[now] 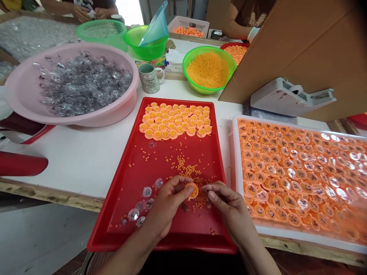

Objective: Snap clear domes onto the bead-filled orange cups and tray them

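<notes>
Over the front part of a red tray (126, 183), my left hand (172, 200) pinches a small orange plastic cup (192, 191) with yellow-orange pieces inside. Just to its right, my right hand (225, 198) has thumb and forefinger closed on a small clear piece, probably a clear lid, partly hidden by the fingers. Loose orange beads (186, 168) lie scattered beneath and behind both hands. Several round clear lids (147, 191) with dark prints rest left of my left hand. Rows of filled orange cups (174, 118) fill the tray's far end.
A white tray (235, 152) of lidded orange cups stands to the right. Behind are a pink basin (120, 110) of clear lids, a mug (149, 79), a green bowl (200, 91) of beads and a tape dispenser (286, 97) by a cardboard panel (301, 49). Co-workers' hands (83, 13) show at the back.
</notes>
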`<state>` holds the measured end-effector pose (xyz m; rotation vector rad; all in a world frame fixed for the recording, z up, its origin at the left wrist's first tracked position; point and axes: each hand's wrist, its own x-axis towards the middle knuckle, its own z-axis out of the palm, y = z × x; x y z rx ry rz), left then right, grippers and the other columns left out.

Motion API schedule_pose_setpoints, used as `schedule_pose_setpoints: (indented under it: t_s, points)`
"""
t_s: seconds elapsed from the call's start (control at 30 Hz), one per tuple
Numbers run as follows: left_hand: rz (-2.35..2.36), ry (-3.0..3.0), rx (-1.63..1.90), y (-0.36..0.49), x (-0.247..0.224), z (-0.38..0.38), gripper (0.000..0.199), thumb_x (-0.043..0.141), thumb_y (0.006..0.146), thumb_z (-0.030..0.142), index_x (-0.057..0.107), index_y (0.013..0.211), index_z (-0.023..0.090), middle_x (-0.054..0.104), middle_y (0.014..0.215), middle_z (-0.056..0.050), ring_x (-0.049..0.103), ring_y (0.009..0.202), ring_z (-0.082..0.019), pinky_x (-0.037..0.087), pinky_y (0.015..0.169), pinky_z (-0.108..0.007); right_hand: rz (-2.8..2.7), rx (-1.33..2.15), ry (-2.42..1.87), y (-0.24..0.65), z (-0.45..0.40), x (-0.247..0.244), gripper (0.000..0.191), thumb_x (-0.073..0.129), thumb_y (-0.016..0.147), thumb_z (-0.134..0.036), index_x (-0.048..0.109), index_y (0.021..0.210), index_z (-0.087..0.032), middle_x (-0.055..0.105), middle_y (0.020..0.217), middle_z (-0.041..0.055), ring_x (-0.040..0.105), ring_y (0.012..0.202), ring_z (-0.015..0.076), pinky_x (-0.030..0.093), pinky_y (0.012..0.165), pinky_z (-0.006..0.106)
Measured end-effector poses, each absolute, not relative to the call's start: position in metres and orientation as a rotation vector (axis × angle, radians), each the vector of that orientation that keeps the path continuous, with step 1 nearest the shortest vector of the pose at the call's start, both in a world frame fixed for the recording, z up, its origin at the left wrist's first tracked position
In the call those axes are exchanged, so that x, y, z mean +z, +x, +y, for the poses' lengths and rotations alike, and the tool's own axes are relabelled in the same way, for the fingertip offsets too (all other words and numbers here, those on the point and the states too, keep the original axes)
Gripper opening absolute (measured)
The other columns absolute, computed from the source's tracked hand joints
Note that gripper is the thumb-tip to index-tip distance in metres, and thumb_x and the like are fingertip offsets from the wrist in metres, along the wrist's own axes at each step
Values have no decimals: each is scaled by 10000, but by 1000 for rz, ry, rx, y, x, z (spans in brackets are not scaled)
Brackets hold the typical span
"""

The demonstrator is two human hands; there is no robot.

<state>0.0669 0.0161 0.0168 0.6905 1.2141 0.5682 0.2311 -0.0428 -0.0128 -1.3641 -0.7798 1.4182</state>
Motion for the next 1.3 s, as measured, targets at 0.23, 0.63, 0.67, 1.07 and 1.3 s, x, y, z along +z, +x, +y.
schedule_pose_setpoints:
  t_s: [0.23,0.63,0.67,1.07,1.3]
  points:
    - [1071,582,570,67,19,14,271,704,794,375,771,987,196,746,1047,-85,645,1015,-244,516,906,-358,-676,1520,-1297,222,-33,-13,174,729,809,-322,622,881,-206,614,755,-21,571,640,106,464,572,210]
    - [1146,779,515,71,9,9,284,692,814,294,741,1087,233,759,1044,-50,691,931,-233,577,814,-337,-1340,1025,-1658,212,-32,-6,82,543,888,-179,615,874,-215,670,746,5,636,676,153,492,609,242]
    - [1136,776,515,71,9,10,284,710,798,276,745,1078,236,766,1013,-44,693,908,-225,576,802,-323,-1373,1005,-1637,213,-31,-6,112,532,889,-160,626,877,-219,682,759,8,646,691,156,498,625,246]
    - [1096,515,664,75,6,8,281,716,790,267,726,1058,184,746,988,-69,678,937,-220,558,837,-332,-1215,1002,-1585,199,-40,-12,171,566,881,-168,647,1021,-224,677,838,11,622,729,148,507,672,254]
    - [1111,698,616,72,12,15,101,718,777,197,711,877,182,718,848,-14,636,859,-147,486,802,-233,-1390,1061,-1533,219,-29,-2,229,539,892,-140,683,1042,-237,658,853,22,613,772,158,496,685,268]
